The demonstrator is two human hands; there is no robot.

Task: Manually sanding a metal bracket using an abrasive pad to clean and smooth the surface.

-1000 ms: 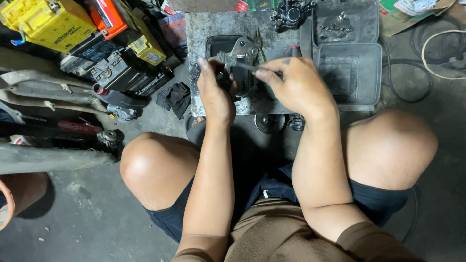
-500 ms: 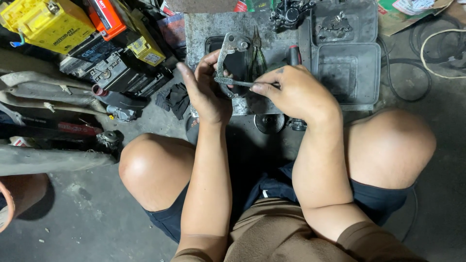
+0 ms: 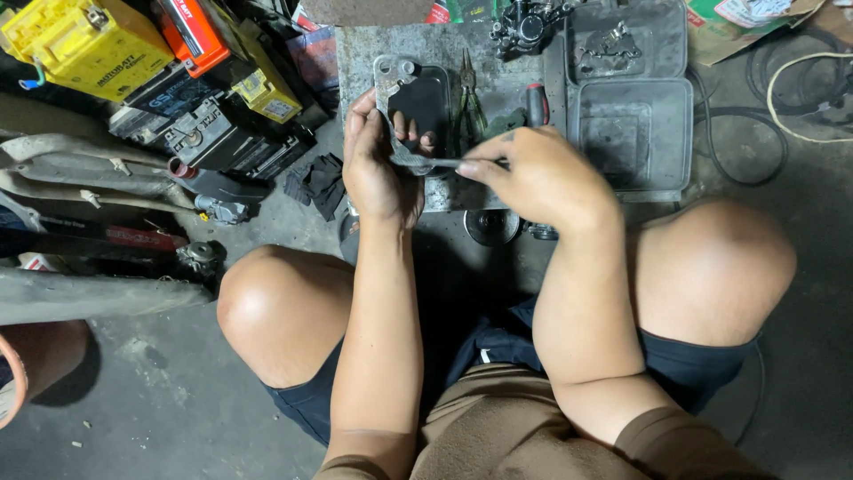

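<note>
Squatting over a grey metal slab (image 3: 373,53) laid on the concrete floor (image 3: 160,400), a person grips a flat metal frame (image 3: 410,98) in the left hand (image 3: 378,169), its rounded rectangular opening showing dark in the middle. The left fingers (image 3: 402,124) curl through that opening and close on the frame's lower edge, holding it just above the slab. The right hand (image 3: 542,178) pinches a slim metal tool (image 3: 426,163) between thumb and forefinger, closed tight on the shaft, whose tip lies across the frame's bottom edge against the left palm (what kind of tool it is cannot be told from here). Pliers (image 3: 469,93) and a screwdriver with a red and black handle (image 3: 536,102) lie on the slab just beyond the hands. To the right sit two grey trays (image 3: 631,133), the farther one holding small metal parts. A dark machine part (image 3: 526,25) rests at the slab's far edge. Yellow and black batteries (image 3: 84,44) are stacked at upper left, with a black rag (image 3: 315,182) on the floor near them, and cables (image 3: 782,98) coil at upper right.
</note>
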